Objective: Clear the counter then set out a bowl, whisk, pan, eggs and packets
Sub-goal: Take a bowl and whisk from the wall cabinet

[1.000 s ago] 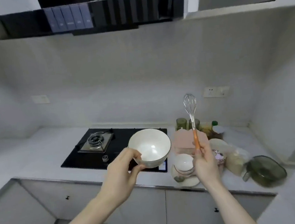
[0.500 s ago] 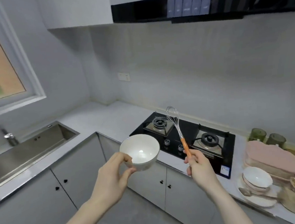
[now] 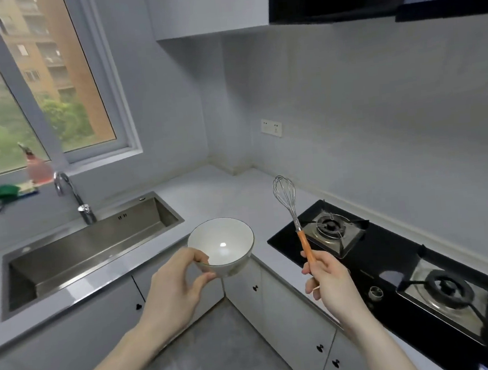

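The left hand [image 3: 174,291] grips a white bowl [image 3: 221,246] by its rim; the right hand [image 3: 329,283] grips an upright whisk [image 3: 290,207] above the counter [image 3: 232,197].

View swings left across the kitchen: the clutter of dishes and jars at the right end of the counter [image 3: 214,193] drops out of frame; the sink [image 3: 89,251], faucet [image 3: 74,196] and window [image 3: 36,85] come fully in. The hob [image 3: 391,269] shifts from centre to the right edge. Left hand [image 3: 172,291] with the bowl [image 3: 221,247] now sits over the counter corner rather than over the hob. Right hand [image 3: 331,283] tilts the whisk [image 3: 290,207] from upright to leaning left, wire head up.
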The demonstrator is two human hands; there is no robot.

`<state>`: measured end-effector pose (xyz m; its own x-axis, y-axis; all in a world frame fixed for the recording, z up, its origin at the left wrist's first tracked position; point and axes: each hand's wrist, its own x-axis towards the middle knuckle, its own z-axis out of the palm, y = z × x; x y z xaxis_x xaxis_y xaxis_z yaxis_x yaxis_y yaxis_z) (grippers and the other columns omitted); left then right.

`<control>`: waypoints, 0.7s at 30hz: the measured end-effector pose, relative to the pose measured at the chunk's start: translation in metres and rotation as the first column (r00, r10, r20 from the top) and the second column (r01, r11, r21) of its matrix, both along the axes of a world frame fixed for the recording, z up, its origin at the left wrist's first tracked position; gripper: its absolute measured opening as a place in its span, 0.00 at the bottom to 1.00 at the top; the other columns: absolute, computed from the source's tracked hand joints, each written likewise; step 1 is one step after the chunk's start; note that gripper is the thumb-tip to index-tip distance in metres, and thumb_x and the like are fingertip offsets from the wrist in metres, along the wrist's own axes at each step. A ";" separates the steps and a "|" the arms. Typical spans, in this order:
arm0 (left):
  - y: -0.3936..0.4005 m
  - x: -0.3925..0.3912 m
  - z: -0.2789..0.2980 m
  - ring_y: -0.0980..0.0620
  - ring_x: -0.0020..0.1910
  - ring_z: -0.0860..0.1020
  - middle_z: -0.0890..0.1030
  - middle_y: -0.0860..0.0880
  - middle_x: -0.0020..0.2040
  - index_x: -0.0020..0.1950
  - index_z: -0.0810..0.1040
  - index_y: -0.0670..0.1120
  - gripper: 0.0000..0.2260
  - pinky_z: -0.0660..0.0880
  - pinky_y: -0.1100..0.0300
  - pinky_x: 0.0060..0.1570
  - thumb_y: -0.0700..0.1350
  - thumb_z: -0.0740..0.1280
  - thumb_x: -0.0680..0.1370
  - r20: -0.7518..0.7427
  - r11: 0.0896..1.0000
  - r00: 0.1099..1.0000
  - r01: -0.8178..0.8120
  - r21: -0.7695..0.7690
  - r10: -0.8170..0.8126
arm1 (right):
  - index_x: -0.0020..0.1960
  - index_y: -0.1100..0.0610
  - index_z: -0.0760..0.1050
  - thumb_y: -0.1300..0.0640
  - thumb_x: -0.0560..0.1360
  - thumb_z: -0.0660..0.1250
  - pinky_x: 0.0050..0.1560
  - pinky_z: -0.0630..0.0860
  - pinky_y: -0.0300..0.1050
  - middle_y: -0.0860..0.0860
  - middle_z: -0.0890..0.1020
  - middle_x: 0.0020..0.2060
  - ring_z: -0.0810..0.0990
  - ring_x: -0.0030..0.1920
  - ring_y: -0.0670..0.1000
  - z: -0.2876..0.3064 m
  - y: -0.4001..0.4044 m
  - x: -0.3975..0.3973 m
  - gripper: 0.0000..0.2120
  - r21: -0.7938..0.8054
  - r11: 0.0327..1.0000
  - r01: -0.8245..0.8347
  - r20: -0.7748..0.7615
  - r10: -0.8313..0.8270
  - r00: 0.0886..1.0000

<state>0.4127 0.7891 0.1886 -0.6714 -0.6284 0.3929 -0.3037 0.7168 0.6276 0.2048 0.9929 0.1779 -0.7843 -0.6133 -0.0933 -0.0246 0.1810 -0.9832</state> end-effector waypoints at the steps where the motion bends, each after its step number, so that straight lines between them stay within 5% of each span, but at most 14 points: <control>1: -0.013 -0.014 -0.002 0.61 0.51 0.78 0.79 0.63 0.52 0.49 0.74 0.58 0.13 0.74 0.62 0.52 0.47 0.77 0.74 0.001 1.000 1.000 -0.012 -0.005 0.012 | 0.58 0.51 0.77 0.60 0.84 0.57 0.34 0.71 0.42 0.50 0.79 0.43 0.76 0.33 0.47 0.000 -0.012 -0.016 0.11 -0.001 1.000 -0.018 0.013 0.018 1.000; 9: -0.085 -0.059 -0.006 0.58 0.49 0.78 0.79 0.62 0.51 0.49 0.73 0.59 0.13 0.73 0.65 0.51 0.46 0.76 0.75 0.003 0.995 0.995 -0.102 0.007 0.102 | 0.60 0.53 0.78 0.61 0.84 0.59 0.34 0.70 0.41 0.52 0.81 0.42 0.78 0.34 0.47 0.001 -0.113 -0.092 0.10 0.041 0.990 -0.133 0.068 0.130 0.989; 21: -0.256 -0.063 -0.026 0.64 0.52 0.75 0.80 0.64 0.49 0.47 0.76 0.58 0.13 0.68 0.71 0.49 0.47 0.78 0.72 0.045 0.967 0.967 -0.251 0.049 0.249 | 0.58 0.52 0.79 0.61 0.84 0.59 0.36 0.73 0.40 0.52 0.83 0.43 0.79 0.40 0.49 -0.008 -0.300 -0.101 0.11 0.094 0.950 -0.299 0.085 0.292 0.953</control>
